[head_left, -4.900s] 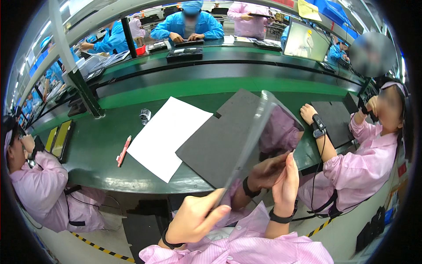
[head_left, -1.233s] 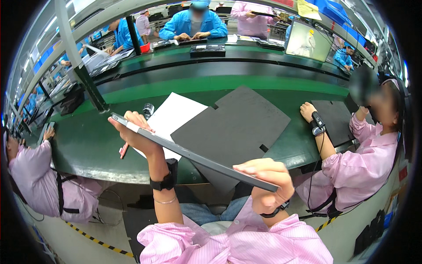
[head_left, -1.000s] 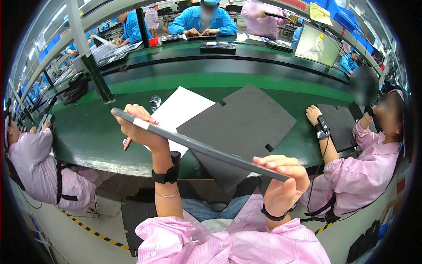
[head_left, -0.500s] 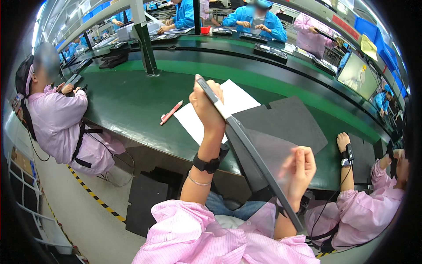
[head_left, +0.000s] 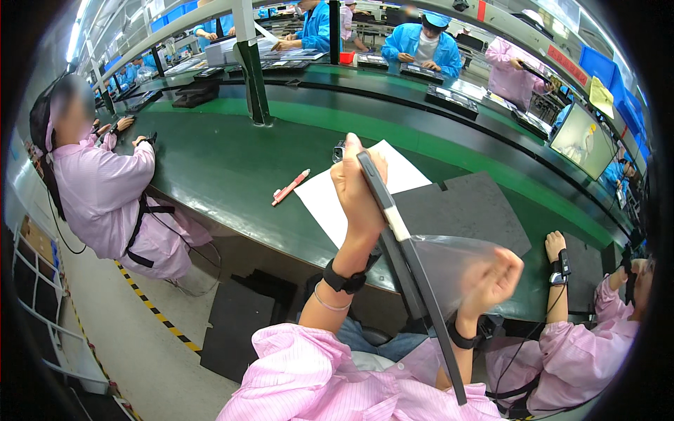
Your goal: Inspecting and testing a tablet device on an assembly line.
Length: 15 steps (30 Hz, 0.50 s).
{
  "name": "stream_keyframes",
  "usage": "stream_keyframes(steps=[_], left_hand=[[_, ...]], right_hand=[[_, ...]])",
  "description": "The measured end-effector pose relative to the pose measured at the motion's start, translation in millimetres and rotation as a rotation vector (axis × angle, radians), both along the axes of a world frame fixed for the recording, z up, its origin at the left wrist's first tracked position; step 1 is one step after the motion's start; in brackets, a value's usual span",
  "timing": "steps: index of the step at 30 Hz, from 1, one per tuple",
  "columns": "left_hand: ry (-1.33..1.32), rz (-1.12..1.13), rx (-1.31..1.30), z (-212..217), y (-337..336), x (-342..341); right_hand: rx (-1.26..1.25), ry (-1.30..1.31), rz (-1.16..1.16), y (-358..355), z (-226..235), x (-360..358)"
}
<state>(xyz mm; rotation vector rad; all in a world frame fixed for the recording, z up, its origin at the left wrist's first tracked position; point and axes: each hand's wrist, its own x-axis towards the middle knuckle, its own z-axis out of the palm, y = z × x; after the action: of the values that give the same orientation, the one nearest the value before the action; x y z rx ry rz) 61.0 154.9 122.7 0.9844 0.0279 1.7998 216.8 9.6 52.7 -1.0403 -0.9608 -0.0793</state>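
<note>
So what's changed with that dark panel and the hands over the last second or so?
The thin dark panel swung from lying nearly level across the body to standing steeply on edge. The left hand kept its grip on the top end and rose. The right hand left the lower end and now pulls a clear film off the panel's face. The white sheet, red pen and dark mat lie as before.

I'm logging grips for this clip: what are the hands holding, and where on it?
The left hand grips the upper end of a thin dark flat panel, seen edge-on. The right hand pinches a clear plastic film beside the panel's middle.
</note>
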Motion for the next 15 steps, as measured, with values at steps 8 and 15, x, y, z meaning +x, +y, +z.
stream_keyframes(steps=[8,15], left_hand=[[-0.009,0.263,-0.058,-4.0,14.3,-12.2],[0.114,0.411,-0.134,4.7,-16.2,13.3]], right_hand=[[0.317,-0.485,0.613,-74.1,5.0,9.7],[0.268,-0.068,-0.095,-47.7,9.6,-33.4]])
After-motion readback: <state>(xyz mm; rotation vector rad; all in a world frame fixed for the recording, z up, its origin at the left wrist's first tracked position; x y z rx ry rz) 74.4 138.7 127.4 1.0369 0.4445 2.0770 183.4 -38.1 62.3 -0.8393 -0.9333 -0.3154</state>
